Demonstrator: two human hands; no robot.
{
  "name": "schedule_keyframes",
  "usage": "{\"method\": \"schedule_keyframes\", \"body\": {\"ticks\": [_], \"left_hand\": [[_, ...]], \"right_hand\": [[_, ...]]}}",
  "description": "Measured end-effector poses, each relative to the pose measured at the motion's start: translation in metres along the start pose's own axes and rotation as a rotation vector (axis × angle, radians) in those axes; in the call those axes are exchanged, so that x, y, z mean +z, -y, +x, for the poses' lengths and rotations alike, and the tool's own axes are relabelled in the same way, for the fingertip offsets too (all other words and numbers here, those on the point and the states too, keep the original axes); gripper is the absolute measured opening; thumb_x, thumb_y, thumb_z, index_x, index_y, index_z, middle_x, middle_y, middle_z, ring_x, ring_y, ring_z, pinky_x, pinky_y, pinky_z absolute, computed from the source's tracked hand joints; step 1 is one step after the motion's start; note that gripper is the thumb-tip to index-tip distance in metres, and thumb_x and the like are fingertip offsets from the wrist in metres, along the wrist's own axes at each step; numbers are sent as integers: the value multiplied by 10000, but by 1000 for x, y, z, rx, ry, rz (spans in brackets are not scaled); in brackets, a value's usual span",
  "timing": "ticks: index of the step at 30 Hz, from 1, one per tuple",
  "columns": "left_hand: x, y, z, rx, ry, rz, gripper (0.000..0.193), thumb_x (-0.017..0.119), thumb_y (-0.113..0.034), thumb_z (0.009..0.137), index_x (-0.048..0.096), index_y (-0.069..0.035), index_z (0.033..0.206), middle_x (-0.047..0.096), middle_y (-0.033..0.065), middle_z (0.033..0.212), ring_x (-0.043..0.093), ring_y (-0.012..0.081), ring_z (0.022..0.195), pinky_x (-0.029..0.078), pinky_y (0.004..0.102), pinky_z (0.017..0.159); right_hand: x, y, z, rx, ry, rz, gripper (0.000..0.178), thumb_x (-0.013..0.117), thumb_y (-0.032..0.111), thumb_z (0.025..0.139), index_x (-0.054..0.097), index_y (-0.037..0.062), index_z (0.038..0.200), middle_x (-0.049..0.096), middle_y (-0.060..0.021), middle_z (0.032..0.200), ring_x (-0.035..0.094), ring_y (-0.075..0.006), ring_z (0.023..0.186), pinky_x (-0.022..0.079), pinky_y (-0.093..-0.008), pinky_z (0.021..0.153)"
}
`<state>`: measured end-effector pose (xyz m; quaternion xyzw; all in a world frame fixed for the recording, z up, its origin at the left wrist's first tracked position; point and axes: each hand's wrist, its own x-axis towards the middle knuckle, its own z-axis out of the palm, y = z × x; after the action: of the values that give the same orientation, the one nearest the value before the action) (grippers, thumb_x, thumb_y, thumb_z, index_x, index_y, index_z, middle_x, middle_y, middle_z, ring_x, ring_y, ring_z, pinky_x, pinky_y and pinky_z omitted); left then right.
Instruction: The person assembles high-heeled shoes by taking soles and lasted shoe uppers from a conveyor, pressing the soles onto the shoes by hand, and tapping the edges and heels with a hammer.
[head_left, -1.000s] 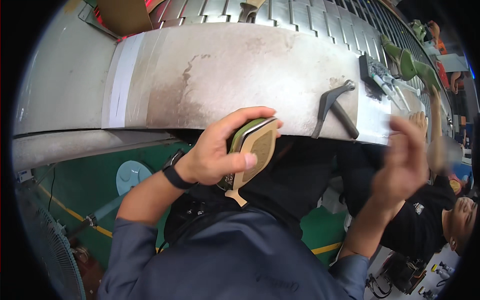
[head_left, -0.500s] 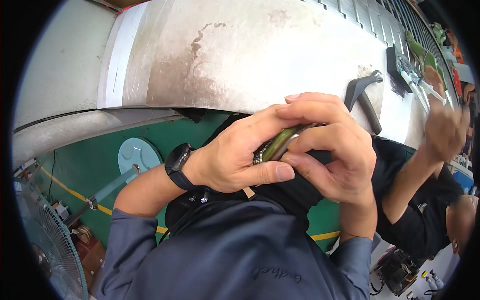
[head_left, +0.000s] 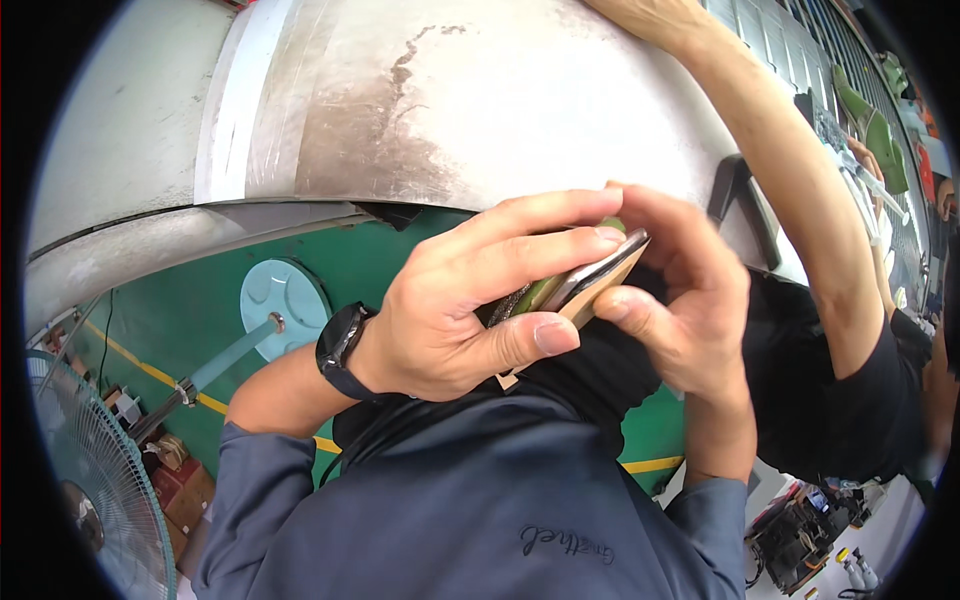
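Observation:
In front of my chest I hold a small flat layered piece (head_left: pixel 609 280) with a green side, a glossy dark edge and a tan face; its exact kind cannot be made out. My left hand (head_left: pixel 440 305) is closed around it, fingers over the top and thumb underneath. A tan tab (head_left: pixel 508 381) sticks out below that hand. My right hand (head_left: pixel 692 300) curls about the right end, its thumb against the tan face and its fingers, partly blurred, near the far edge. Both palms hide much of the piece.
Beyond my hands lies a stained pale worktop (head_left: pixel 480 110). A co-worker's forearm (head_left: pixel 790 150) reaches across it from the right, over a dark bent tool (head_left: pixel 745 205). Syringes (head_left: pixel 858 185) sit farther right. On the left stand a fan (head_left: pixel 85 500) and a round light-blue base (head_left: pixel 285 300).
The piece has turned in my hands, so its tan face now shows. My right fingers have opened out from their pinch. The co-worker's arm has swung in over the worktop.

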<state>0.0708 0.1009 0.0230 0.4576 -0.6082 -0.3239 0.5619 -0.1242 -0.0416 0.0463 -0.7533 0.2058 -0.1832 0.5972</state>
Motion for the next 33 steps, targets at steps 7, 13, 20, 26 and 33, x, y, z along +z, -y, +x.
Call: {"method": "schedule_keyframes", "body": {"ticks": [7, 13, 20, 26, 33], "left_hand": [[-8, -14, -5, 47, -56, 118, 525, 753, -326, 962, 662, 42, 1325, 678, 278, 1310, 680, 407, 1213, 565, 468, 1003], [-10, -22, -3, 72, -40, 210, 419, 730, -240, 984, 673, 43, 1288, 691, 269, 1290, 679, 418, 1213, 558, 494, 1010], [-14, -25, -3, 131, -17, 352, 343, 693, -177, 1006, 664, 57, 1255, 701, 275, 1246, 701, 423, 1164, 581, 489, 978], [-7, -25, -4, 120, -104, 317, 273, 656, -54, 980, 666, 85, 1215, 701, 297, 1218, 715, 409, 1137, 579, 483, 989], [17, -38, 0, -255, -420, -79, 248, 578, 0, 929, 675, 101, 1133, 710, 281, 1214, 700, 330, 1169, 538, 442, 1053]], "right_hand": [[26, -7, -8, -12, 6, 178, 764, 860, 231, 873, 494, -69, 1473, 689, -214, 1266, 728, -269, 1121, 610, -377, 947], [29, -5, -8, -37, -3, 121, 756, 865, 223, 860, 508, -73, 1458, 701, -231, 1239, 749, -273, 1072, 628, -371, 899], [31, 0, -8, -24, -16, 76, 750, 892, 121, 803, 534, -72, 1433, 725, -210, 1195, 759, -259, 1010, 625, -352, 862], [30, 4, -5, -10, -13, 42, 738, 907, 133, 786, 561, -66, 1407, 728, -215, 1198, 759, -260, 1004, 607, -342, 867], [32, 0, 1, -47, -46, -6, 717, 909, 155, 794, 577, -59, 1392, 724, -219, 1216, 756, -281, 1052, 596, -347, 904]]}}
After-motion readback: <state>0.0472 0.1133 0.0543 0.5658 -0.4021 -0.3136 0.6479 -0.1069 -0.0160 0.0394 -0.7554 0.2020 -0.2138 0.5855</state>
